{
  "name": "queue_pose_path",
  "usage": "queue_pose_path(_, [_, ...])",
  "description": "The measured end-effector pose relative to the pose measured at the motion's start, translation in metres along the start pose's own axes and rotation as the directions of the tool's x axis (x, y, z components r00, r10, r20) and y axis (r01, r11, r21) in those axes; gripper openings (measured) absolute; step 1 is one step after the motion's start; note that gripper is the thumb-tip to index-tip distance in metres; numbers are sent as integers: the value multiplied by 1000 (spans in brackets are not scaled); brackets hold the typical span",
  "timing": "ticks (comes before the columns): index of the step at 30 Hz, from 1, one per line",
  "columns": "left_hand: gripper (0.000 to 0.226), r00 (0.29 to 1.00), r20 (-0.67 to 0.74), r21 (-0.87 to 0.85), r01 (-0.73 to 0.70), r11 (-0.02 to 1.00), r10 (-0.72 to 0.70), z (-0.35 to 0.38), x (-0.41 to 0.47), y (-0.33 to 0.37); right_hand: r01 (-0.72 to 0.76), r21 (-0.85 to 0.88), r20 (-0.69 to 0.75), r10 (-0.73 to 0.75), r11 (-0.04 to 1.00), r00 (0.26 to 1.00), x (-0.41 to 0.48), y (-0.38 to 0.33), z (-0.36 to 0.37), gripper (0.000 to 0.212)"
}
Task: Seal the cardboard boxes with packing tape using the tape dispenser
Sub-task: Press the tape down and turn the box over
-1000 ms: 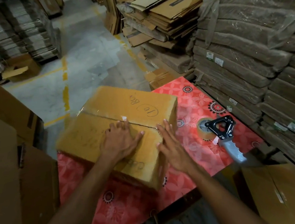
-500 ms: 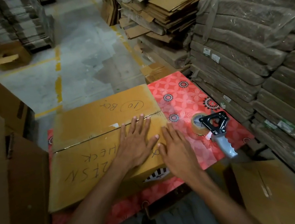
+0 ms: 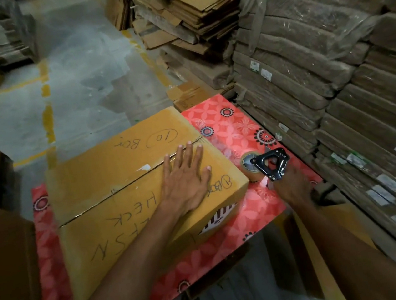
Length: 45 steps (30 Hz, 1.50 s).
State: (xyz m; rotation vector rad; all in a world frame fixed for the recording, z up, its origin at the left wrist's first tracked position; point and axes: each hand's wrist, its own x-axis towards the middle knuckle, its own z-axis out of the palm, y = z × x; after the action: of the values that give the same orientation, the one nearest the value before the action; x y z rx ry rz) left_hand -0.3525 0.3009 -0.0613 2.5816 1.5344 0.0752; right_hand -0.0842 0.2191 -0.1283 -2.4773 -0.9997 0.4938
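A yellow-brown cardboard box with handwritten marks lies on the red flowered table, its two top flaps closed with a bare seam between them. My left hand rests flat on the box's right end, fingers spread across the seam. To the right of the box stands the tape dispenser, a black frame with a brown tape roll. My right hand is wrapped around its handle, which the hand hides.
Tall stacks of wrapped flat cardboard rise right beside the table. Loose flattened cartons are piled behind. Another box stands at the left and an open carton low on the right. Grey floor with yellow lines lies beyond.
The box has been turned and squared on the table. My right hand left the box, moved right and closed on the dispenser's handle. My left hand stays flat on the box.
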Motion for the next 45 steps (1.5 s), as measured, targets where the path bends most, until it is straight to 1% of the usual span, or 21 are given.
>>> queue_pose_path(3, [66,1000,2,-14,-1,1000,1,2,7,1,50,-161,284,-2,986,959,16,36,26,29])
queue_pose_path(4, [66,1000,-1,-16,-2,1000,2,2,7,1,87,-176,333,-23,980,943,18,42,33,25])
queue_pose_path(6, [66,1000,-3,-24,-3,1000,3,2,8,2,80,-175,313,-22,981,950,25,46,50,22])
queue_pose_path(9, [66,1000,0,-39,-6,999,6,1,8,1,-173,68,251,151,983,956,20,16,40,20])
queue_pose_path(11, [67,1000,-8,-35,-19,999,19,-1,10,2,-259,199,276,199,945,940,20,-7,22,18])
queue_pose_path(14, [68,1000,-13,-42,-24,999,24,-3,13,6,-253,355,301,146,900,942,22,-46,-8,15])
queue_pose_path(16, [69,998,-38,-81,-54,995,51,-4,18,4,-290,526,378,85,800,922,22,-75,-29,8])
queue_pose_path(17, [70,997,-56,-180,-65,981,56,-8,21,1,-318,603,436,31,732,899,20,-91,-42,6])
queue_pose_path(18, [68,997,-73,-382,-61,922,36,-13,27,-2,-336,661,484,-40,671,874,15,-108,-56,6])
queue_pose_path(19, [63,997,-77,-644,-31,764,-25,-21,33,-5,-327,700,509,-122,635,852,8,-124,-71,7])
queue_pose_path(20, [57,991,-45,-872,24,489,-129,-32,41,-8,-303,738,510,-204,603,835,0,-138,-83,4])
queue_pose_path(21, [51,973,34,-983,73,167,-230,-44,50,-12,-269,776,491,-280,570,825,-9,-149,-92,8])
queue_pose_path(22, [46,952,159,-983,127,-134,-263,-57,59,-18,-230,809,461,-342,541,819,-19,-159,-97,19])
queue_pose_path(23, [43,935,293,-905,203,-375,-200,-69,68,-25,-195,838,429,-394,509,813,-28,-169,-99,28])
queue_pose_path(24, [47,916,391,-802,294,-520,-85,-81,75,-32,-157,858,395,-433,488,810,-37,-179,-99,34])
queue_pose_path(25, [57,893,450,-729,378,-570,17,-94,80,-39,-125,871,369,-465,475,805,-45,-187,-97,37])
queue_pose_path(27, [66,858,501,-670,466,-578,111,-112,83,-48,-64,876,335,-508,479,793,-58,-201,-93,34])
queue_pose_path(32, [14,865,475,-565,440,-698,161,-114,79,-66,8,866,311,-550,501,776,-72,-208,-79,19])
queue_pose_path(38, [9,849,497,-543,467,-698,180,-96,80,-83,35,857,315,-576,514,754,-71,-208,-69,15])
queue_pose_path(42, [14,861,506,-694,441,-569,51,-99,96,-84,63,834,316,-567,549,761,-69,-208,-67,15])
queue_pose_path(45, [10,885,452,-863,404,-303,-108,-104,114,-82,91,795,301,-521,599,799,-66,-207,-66,22])
